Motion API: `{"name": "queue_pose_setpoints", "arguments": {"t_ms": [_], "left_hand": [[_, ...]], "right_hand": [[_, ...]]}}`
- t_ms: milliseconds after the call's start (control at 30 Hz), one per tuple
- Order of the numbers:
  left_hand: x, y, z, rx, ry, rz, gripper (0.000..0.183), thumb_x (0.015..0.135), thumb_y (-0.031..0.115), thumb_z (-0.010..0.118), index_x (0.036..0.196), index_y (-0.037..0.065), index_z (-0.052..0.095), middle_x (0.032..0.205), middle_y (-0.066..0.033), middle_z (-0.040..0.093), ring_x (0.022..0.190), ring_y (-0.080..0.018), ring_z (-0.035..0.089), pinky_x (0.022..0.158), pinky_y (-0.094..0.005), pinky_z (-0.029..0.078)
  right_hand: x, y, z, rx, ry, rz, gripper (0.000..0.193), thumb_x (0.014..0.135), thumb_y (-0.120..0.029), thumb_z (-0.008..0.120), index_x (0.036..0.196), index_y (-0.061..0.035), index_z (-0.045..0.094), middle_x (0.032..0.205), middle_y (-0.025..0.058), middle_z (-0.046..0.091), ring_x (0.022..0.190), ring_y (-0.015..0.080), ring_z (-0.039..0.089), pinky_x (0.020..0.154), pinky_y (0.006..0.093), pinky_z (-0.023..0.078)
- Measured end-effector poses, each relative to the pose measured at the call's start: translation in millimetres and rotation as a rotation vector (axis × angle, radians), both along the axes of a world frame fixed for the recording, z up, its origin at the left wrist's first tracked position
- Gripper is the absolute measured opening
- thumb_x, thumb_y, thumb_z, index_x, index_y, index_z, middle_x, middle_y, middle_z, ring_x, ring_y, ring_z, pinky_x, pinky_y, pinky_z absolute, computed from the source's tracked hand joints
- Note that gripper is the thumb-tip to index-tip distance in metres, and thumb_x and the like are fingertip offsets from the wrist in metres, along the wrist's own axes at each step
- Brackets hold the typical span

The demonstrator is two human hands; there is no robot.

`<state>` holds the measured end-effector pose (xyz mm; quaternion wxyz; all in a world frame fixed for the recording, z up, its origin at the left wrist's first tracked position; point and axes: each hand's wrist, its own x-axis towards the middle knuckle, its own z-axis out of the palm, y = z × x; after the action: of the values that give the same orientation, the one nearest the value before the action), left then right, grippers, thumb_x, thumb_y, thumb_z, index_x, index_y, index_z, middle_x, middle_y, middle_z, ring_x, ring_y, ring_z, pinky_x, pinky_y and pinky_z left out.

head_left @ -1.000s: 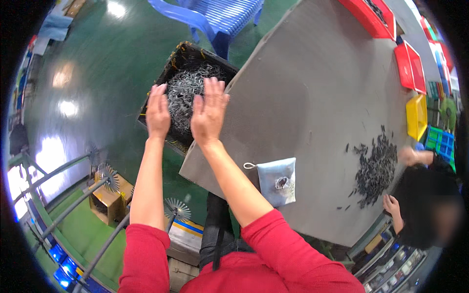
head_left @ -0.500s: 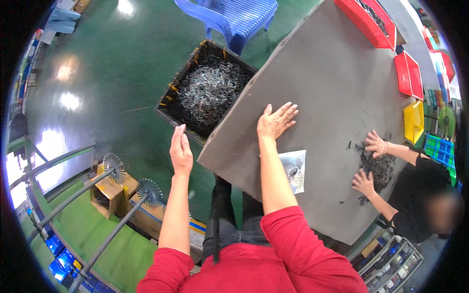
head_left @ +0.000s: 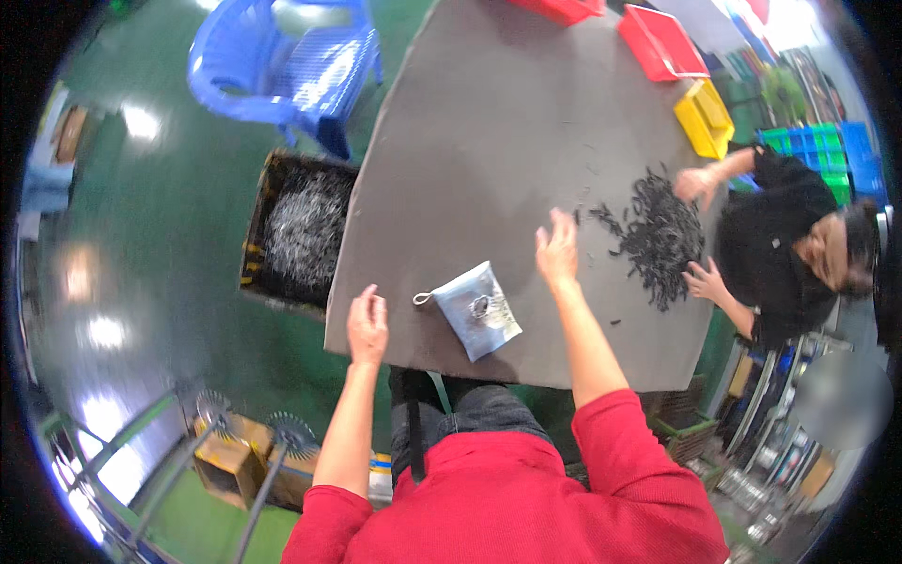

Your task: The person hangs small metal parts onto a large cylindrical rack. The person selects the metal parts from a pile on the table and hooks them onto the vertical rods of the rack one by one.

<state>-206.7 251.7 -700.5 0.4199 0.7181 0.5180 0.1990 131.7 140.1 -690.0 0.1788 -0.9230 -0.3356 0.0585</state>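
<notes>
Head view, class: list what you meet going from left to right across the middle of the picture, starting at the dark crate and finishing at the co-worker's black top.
Dark crate, left hand, pale blue pouch, right hand, pile of small dark pieces, co-worker's black top.

Blue plastic chair (head_left: 331, 73) on green floor (head_left: 169, 235) upper left, red basket (head_left: 658, 45) beside yellow basket (head_left: 711, 115) upper right, green-and-blue crates (head_left: 810, 146) farther right, cardboard box (head_left: 250, 461) near spoked discs (head_left: 293, 431) lower left.
</notes>
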Motion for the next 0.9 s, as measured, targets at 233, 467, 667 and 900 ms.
{"name": "queue_pose_setpoints", "arguments": {"t_ms": [233, 467, 667, 900], "left_hand": [[87.2, -22.4, -21.1, -0.157, 0.044, -0.371, 0.063, 0.077, 0.030, 0.074, 0.129, 0.003, 0.049, 0.117, -0.0157, 0.057, 0.103, -0.0288, 0.058, 0.091, -0.0382, 0.046], [105.2, 13.9, -59.7, -0.345, 0.029, -0.463, 0.051, 0.068, 0.015, 0.078, 0.113, -0.002, 0.060, 0.108, -0.0186, 0.064, 0.097, -0.0269, 0.063, 0.086, -0.0366, 0.049], [111.0, 70.5, -118.3, -0.403, 0.072, -0.595, 0.044, 0.074, 0.014, 0.074, 0.111, -0.002, 0.057, 0.100, -0.0114, 0.064, 0.088, -0.0200, 0.060, 0.078, -0.0359, 0.049], [151.2, 67.2, -63.7, 0.331, 0.705, -0.812, 0.069, 0.070, 0.025, 0.071, 0.131, 0.009, 0.043, 0.128, -0.0147, 0.050, 0.120, -0.0339, 0.046, 0.095, -0.0489, 0.041]], "right_hand": [[-107.9, -126.7, 58.1, -0.416, 0.520, -0.019, 0.038, 0.087, -0.026, 0.059, 0.122, -0.0123, 0.055, 0.126, 0.0139, 0.053, 0.118, 0.0329, 0.051, 0.097, 0.0448, 0.044], [-181.9, -229.1, 128.0, -0.327, 0.571, -0.433, 0.033, 0.087, -0.028, 0.058, 0.115, -0.0098, 0.060, 0.113, 0.0136, 0.062, 0.110, 0.0316, 0.057, 0.092, 0.0435, 0.047], [-199.6, -309.3, 157.7, -0.151, 0.370, -0.842, 0.034, 0.087, -0.028, 0.058, 0.116, -0.0097, 0.059, 0.113, 0.0136, 0.062, 0.109, 0.0315, 0.058, 0.091, 0.0439, 0.048], [-238.3, -364.6, 190.5, 0.047, 0.248, -1.300, 0.032, 0.087, -0.027, 0.059, 0.113, -0.0098, 0.061, 0.106, 0.0111, 0.066, 0.100, 0.0298, 0.062, 0.086, 0.0406, 0.050]]}}
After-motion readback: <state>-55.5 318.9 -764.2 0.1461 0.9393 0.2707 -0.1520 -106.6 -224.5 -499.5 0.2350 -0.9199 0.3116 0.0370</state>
